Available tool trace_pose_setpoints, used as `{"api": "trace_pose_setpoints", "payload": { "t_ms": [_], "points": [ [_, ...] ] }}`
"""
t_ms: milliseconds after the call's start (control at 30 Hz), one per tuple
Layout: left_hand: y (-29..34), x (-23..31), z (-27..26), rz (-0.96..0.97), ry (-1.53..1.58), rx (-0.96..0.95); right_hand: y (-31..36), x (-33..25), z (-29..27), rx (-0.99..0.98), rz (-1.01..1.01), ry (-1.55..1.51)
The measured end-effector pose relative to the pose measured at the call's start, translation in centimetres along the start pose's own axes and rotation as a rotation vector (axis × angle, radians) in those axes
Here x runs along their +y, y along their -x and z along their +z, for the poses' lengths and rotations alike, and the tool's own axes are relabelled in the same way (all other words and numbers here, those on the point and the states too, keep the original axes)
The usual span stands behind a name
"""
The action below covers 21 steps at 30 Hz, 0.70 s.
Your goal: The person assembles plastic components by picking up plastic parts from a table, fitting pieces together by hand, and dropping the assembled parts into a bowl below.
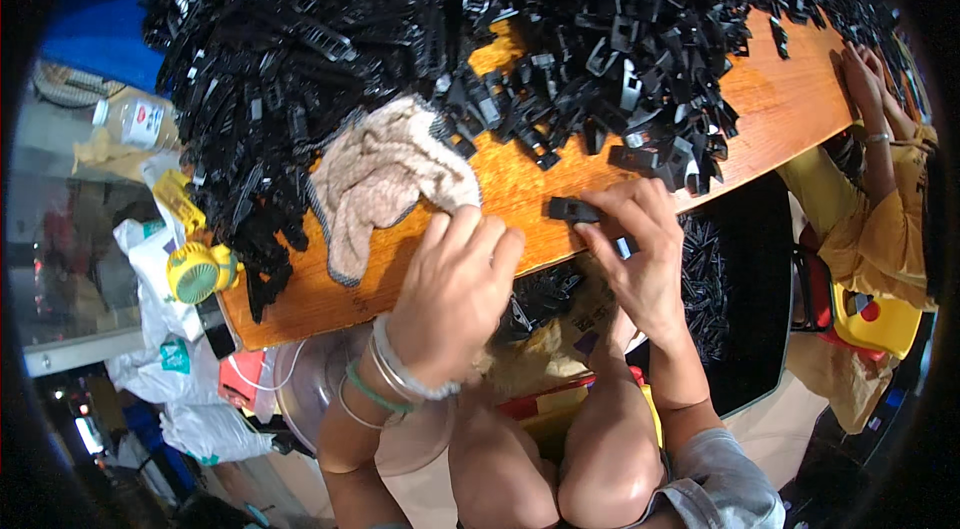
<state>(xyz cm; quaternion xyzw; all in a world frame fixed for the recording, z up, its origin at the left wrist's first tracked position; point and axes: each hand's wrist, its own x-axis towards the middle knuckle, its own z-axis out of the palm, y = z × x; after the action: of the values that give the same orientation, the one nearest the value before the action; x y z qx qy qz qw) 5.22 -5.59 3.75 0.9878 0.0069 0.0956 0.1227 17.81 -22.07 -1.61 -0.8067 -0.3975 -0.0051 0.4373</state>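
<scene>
My right hand (643, 254) pinches a small black plastic part (572, 210) between thumb and fingers, just above the table's near edge. Curled closed, my left hand (452, 289) is at the same edge, its knuckles against the lower right corner of a beige cloth (395, 164). The fingertips of that hand are hidden, so whatever it may hold does not show. A big heap of black plastic parts (370, 39) covers the far side of the wooden table (530, 184), and some loose ones lie close beyond my right hand.
A black bin (745, 289) with many thin black pieces stands below the table at right. Another person's hands (868, 79) rest at the table's right end. A yellow fan (200, 272), plastic bags (150, 314) and a clear bottle (135, 121) are at left.
</scene>
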Motion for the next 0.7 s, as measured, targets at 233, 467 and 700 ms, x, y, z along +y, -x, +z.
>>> {"api": "trace_pose_setpoints", "payload": {
  "t_ms": [233,467,700],
  "points": [
    [1.5,-2.8,1.1,-0.155,0.230,0.157,-0.4,-0.7,0.7,-0.003,-0.066,-0.170],
    [3.5,-3.6,2.5,-0.236,0.343,0.311,-0.7,-2.4,1.6,-0.181,-0.081,-0.128],
    [3.8,-4.1,2.7,-0.201,0.399,0.279,-1.4,-2.0,0.9,-0.321,-0.077,-0.186]
  ]
}}
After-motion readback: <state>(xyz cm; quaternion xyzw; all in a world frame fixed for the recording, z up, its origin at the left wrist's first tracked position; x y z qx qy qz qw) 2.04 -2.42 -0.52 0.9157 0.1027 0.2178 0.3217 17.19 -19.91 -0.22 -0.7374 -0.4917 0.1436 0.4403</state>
